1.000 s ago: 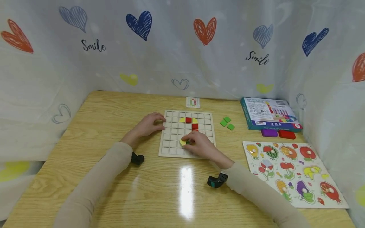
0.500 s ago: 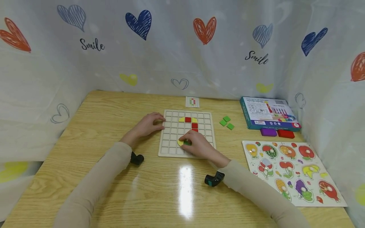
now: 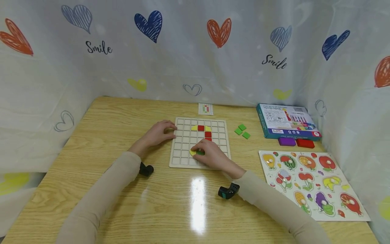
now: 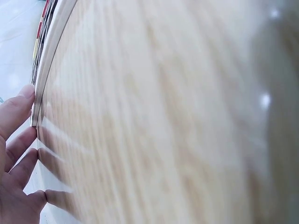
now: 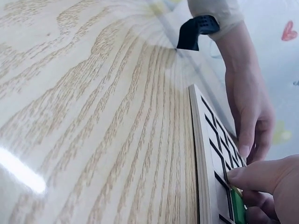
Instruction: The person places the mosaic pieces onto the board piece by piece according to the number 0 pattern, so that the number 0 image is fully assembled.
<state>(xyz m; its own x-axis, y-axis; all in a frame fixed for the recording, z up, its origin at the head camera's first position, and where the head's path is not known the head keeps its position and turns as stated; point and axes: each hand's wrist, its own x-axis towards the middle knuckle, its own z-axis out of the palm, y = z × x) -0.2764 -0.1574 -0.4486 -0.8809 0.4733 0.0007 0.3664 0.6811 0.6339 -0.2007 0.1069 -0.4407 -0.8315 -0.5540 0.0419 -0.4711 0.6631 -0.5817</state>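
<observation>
The right hand [image 3: 210, 154] pinches a green tile [image 3: 200, 153] beside a yellow tile [image 3: 193, 152] low on the grid board [image 3: 182, 161], seating it. The left hand [image 3: 158, 133], fingers relaxed, steadies the board's edge. Next likely: press flat, release.

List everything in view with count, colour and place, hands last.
wooden grid board: one, pale, table centre
red square tiles: at least two, on the board
yellow quarter-round tiles: two, flanking the top red one
green square tile: one, under the right fingers
loose green tiles: three, right of board
teal box: one, far right
fruit puzzle: one, multicoloured, near right
left hand: on board's left edge
right hand: pinching the green tile
</observation>
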